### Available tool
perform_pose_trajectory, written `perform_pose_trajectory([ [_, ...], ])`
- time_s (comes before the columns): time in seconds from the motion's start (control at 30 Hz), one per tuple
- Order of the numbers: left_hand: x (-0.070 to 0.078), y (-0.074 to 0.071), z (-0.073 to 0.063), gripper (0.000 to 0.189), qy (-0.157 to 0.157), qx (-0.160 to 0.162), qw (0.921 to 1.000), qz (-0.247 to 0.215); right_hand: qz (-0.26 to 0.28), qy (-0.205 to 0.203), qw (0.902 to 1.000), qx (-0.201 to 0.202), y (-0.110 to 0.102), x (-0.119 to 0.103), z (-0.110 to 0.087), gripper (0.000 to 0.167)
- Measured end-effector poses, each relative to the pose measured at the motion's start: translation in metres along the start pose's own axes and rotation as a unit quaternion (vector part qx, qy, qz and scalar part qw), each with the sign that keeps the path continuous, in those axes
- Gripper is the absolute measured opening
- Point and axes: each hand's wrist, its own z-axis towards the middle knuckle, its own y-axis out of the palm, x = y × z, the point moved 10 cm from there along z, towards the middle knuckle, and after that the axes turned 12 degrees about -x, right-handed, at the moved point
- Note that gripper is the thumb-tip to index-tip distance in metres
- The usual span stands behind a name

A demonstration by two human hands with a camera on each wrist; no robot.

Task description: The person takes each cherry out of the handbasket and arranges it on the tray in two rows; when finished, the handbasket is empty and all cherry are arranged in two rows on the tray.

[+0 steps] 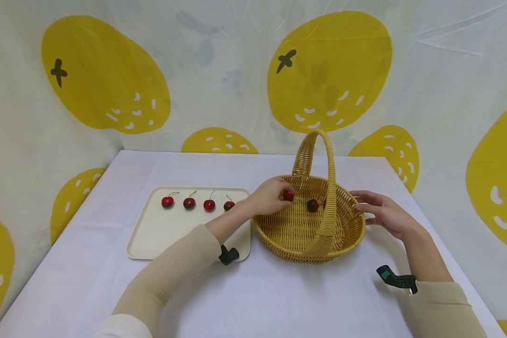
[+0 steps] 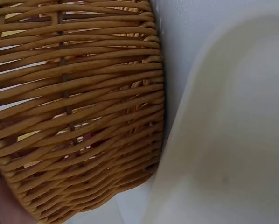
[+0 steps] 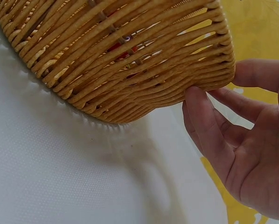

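My left hand [image 1: 272,197] reaches over the left rim of a wicker basket [image 1: 295,234] and pinches a red cherry [image 1: 288,195] inside it. Another dark red cherry [image 1: 312,205] lies in the basket, near the tall arched handle [image 1: 331,188]. On the basket's right side, my right hand [image 1: 388,213] holds the rim between thumb and fingers, which the right wrist view shows close up. The left wrist view shows mostly the basket's outer wall [image 2: 79,102], with a bit of the left hand [image 2: 6,200] at the lower left corner.
Left of the basket stands a cream tray [image 1: 152,239], close to its wall. Several stemmed cherries [image 1: 189,203] lie in a row along its far side; the left forearm crosses over its right part. A white cloth covers the table [image 1: 279,300], and a fruit-patterned curtain [image 1: 228,84] hangs behind.
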Motion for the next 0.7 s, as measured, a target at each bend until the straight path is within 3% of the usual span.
perform_pose_trajectory([
  [0.33, -0.006, 0.013, 0.021, 0.041, -0.014, -0.025, 0.9996, 0.006, 0.002, -0.002, 1.0, -0.004, 0.0, 0.0, 0.0, 0.052],
  [0.7, -0.007, 0.02, 0.03, 0.033, -0.034, -0.044, 0.9975, 0.043, 0.004, -0.003, 1.0, -0.003, -0.001, 0.0, -0.001, 0.052],
])
